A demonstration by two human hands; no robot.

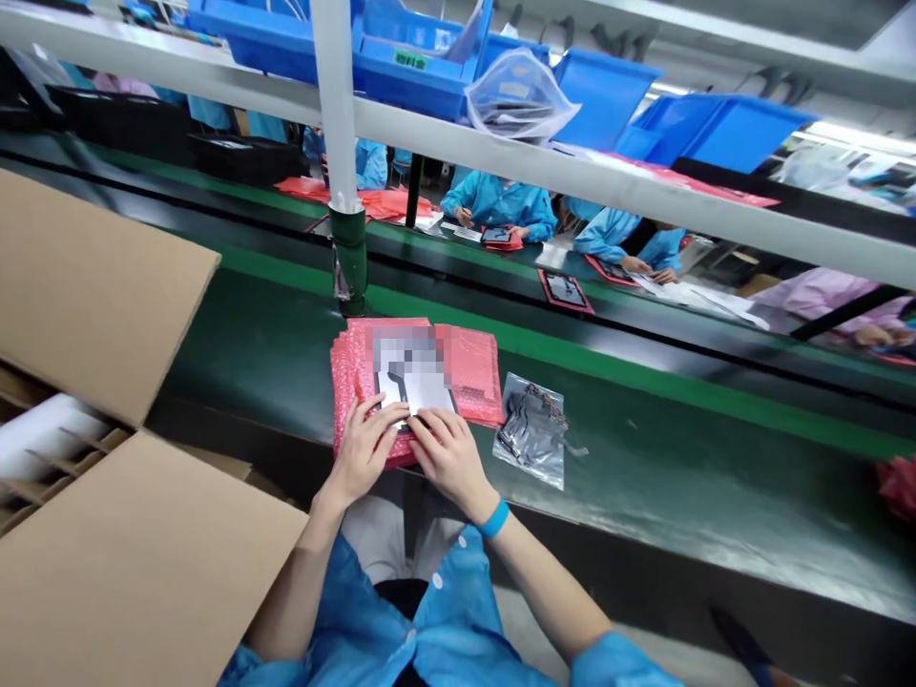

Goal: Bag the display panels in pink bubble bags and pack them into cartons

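A tablet-like flat panel with a black border and a shiny, reflecting face lies on a stack of pink bubble-wrap bags; its upper part is blurred out. My left hand grips its lower left edge, fingers bent over the face. At the lower edge, my right hand has its fingers closed close to the left fingertips. Whether a small piece sits between the fingertips cannot be seen. Another pink bubble-wrap bag lies right of the panel, beside a clear bag of dark strap-like parts.
An open cardboard box stands at my left. A white post rises behind the stack, carrying a shelf with blue bins. Across the green bench, co-workers in blue handle similar panels, one panel lying nearby.
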